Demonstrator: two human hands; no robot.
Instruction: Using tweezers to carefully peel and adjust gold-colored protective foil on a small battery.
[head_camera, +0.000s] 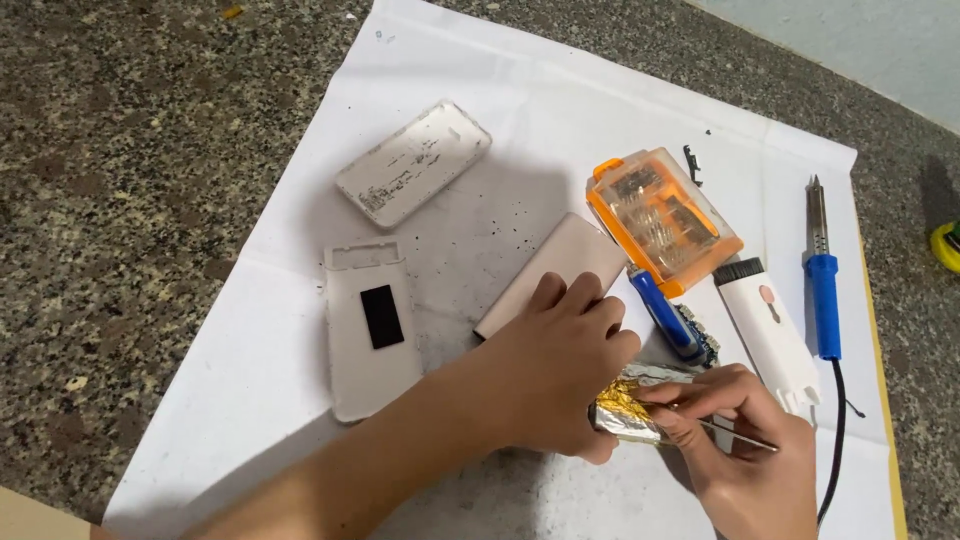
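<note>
Bit case (662, 218) behind foil pack (630, 405)

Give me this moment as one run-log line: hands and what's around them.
left hand: steadies foil-wrapped pack | right hand: holds thin metal tool at pack | near: blue screwdriver, orange bit case, soldering iron

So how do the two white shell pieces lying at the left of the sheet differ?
The upper shell piece lies slanted; the lower shell piece lies nearly straight up the sheet. The upper one is speckled with dark marks; the lower one bears a black rectangular patch. Both are whitish, oblong, round-cornered, and untouched by either hand.
</note>
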